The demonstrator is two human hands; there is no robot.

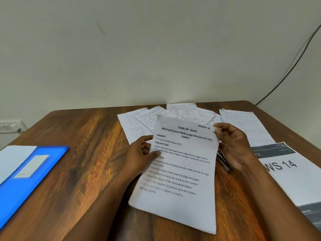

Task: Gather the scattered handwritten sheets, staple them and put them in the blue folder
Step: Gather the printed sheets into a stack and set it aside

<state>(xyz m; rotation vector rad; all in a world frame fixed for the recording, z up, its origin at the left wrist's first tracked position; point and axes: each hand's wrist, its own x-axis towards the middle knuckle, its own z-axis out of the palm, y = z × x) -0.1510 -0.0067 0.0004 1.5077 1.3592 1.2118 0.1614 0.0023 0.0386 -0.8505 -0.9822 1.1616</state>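
A printed task sheet (180, 171) is held up above the wooden desk (83, 153). My left hand (140, 155) pinches its left edge with thumb on top. My right hand (232, 145) pinches its top right corner. Several handwritten sheets (184, 110) lie fanned out at the back of the desk, behind the printed sheet. More of these sheets (246, 126) lie at the back right. A metal stapler (224, 160) shows partly below my right hand. The blue folder (24, 180) lies shut at the desk's left edge.
A printed booklet marked "WS 14" (291, 173) lies at the right edge. A black cable (295, 58) runs down the wall at the right. A white socket strip (12, 126) sits by the wall at the left.
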